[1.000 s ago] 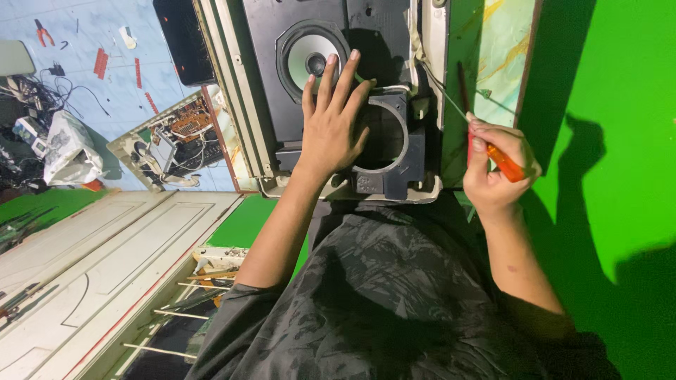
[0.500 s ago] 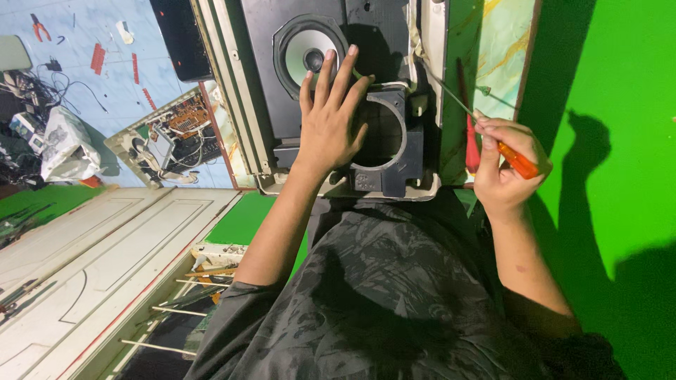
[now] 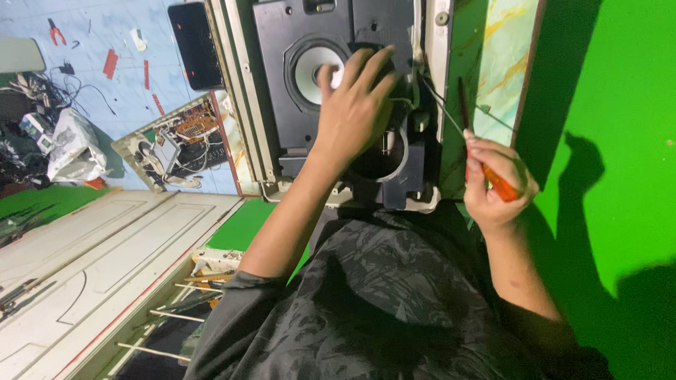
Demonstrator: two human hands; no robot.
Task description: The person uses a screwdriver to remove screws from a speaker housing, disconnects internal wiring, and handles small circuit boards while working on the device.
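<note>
Speaker panel: black, straight ahead, under the left hand, well left of the right hand.
Left hand: spread flat, fingers resting on the panel beside the pale cone.
Right hand: clenched around an orange-handled screwdriver, tip apparently near the panel's edge.

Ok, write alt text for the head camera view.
A person's left hand rests flat on a black speaker unit beside its pale cone, while the right hand grips an orange-handled screwdriver by the unit's edge. An open circuit board lies to the left; a green surface fills the right.
</note>
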